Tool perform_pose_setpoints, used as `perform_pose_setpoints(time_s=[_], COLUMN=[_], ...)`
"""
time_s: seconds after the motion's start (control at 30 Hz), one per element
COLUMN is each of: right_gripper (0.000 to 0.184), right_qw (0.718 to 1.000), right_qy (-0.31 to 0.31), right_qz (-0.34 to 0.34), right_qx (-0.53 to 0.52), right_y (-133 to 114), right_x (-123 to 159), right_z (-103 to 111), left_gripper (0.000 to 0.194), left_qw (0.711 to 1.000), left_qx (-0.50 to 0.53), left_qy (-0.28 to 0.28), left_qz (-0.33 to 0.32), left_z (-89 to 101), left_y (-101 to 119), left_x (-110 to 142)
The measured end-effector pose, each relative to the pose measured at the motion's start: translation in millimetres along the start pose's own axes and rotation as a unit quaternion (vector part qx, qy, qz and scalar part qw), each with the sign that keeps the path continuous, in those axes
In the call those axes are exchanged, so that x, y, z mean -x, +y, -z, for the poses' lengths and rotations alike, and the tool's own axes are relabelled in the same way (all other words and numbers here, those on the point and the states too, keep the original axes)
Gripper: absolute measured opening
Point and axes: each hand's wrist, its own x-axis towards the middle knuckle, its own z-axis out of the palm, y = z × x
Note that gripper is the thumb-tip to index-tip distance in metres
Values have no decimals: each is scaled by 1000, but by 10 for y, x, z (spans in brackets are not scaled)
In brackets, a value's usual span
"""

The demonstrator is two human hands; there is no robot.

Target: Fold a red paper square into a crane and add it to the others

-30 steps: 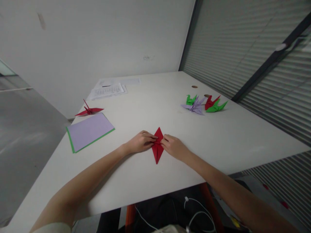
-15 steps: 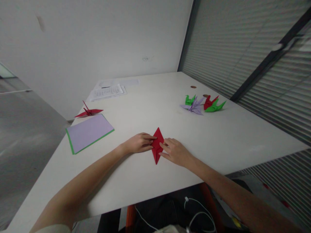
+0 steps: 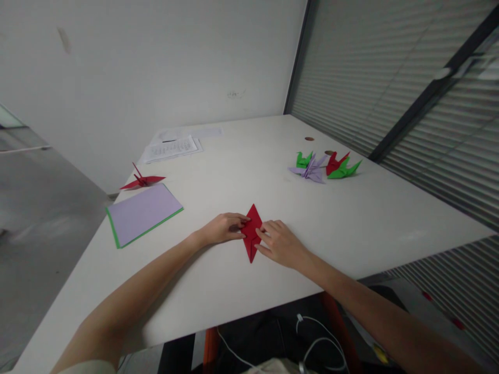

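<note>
A piece of red origami paper (image 3: pixel 252 221), folded into a diamond, lies flat on the table with one point away from me and one toward me. My left hand (image 3: pixel 223 228) holds its left corner, fingers curled with the thumb low at the edge. At the right corner, my right hand (image 3: pixel 281 243) grips the paper, its fingertips resting on the upper face. A crease and flap edges show in the lower half. The exact finger contact under the edges is hidden.
A purple sheet (image 3: pixel 145 213) lies over green paper at the left, with a red paper crane (image 3: pixel 142 181) behind it. Printed sheets (image 3: pixel 171 149) lie farther back. Folded cranes in purple (image 3: pixel 312 170), green (image 3: pixel 345 170) and red (image 3: pixel 334 163) stand at the right.
My left fingers have shifted slightly at the paper's left edge, baring a little more of the red surface. The right hand and the paper look nearly the same.
</note>
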Motion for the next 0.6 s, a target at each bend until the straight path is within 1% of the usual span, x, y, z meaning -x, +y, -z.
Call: perform_pose_setpoints(time_s=[0.13,0.2,0.27,0.33,0.43,0.6], right_gripper=[47,46,41,41,45,56], right_qw=[999,999,998,997,996,998], right_qy=[-8,-10,-7,-2,-2,-6], right_qz=[-27,-28,-35,-46,-55,-57], right_qx=[-25,-41,-56,-65,-65,-35], right_y=[-71,-80,-71,-58,-63,-106], right_x=[-60,-105,-157,-207,-246,-207], right_z=[86,87,63,28,-12,-32], left_gripper=[23,24,26,31,44,42], left_qw=[995,990,985,981,979,979], left_qx=[-92,-140,-171,-184,-185,-189], left_qy=[-2,6,26,45,58,48], left_qz=[-24,-15,9,34,59,66], left_z=[26,38,40,31,15,7], left_y=[-12,-25,-41,-54,-64,-68], left_x=[-4,-1,6,12,17,9])
